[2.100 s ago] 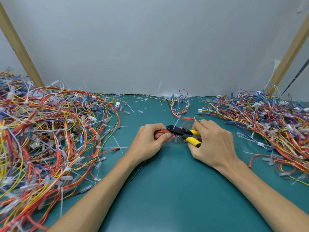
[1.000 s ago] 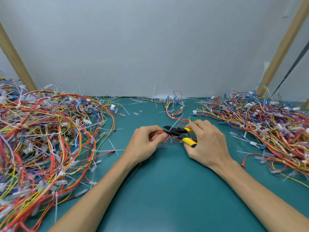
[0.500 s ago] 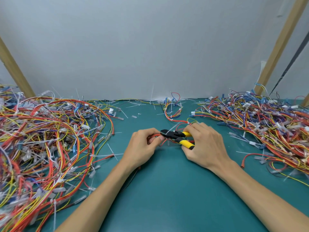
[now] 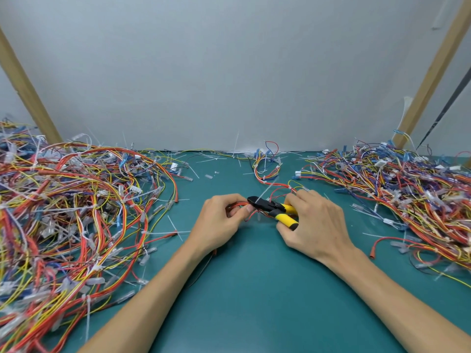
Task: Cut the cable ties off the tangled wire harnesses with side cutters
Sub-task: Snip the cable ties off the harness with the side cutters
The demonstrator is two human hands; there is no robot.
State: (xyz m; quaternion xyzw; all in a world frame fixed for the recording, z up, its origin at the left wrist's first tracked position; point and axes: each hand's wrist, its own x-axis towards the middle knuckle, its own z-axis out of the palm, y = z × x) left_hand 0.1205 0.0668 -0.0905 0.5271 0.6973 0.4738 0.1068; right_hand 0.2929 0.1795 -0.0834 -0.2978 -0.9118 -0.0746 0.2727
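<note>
Here, two bare forearms reached in from the near edge across a teal table (image 4: pixel 254 301), meeting at its middle. The left hand (image 4: pixel 219 220) was curled around a thin bundle of red wires (image 4: pixel 237 206), thumb and fingertips pinching it just above the tabletop. Beside it, the right hand (image 4: pixel 316 225) gripped the yellow handles of a pair of cutters (image 4: pixel 274 210), whose black head pointed left and lay against the bundle, close to the left thumb. A white cable tie (image 4: pixel 263 193) stuck up at a slant from the wires right at the head; whether the blades had closed on it could not be made out.

To the left, a large heap of wires (image 4: pixel 76 212), red, yellow, blue and white and studded with pale ties and plugs, covered the table from the near corner to the back. A second heap (image 4: pixel 407 194) of the same mix spread along the right side, well apart from the first. Short white offcuts (image 4: pixel 175 229) lay scattered on the bare surface between them.

Farther back, a small loop of wires (image 4: pixel 266 169) sat alone near the rear edge, with more loose ties (image 4: pixel 214 157) around it. Behind the table rose a plain grey wall (image 4: pixel 229 72), flanked by two slanting wooden posts, one at the left (image 4: pixel 25 87) and one at the right (image 4: pixel 433 72).
</note>
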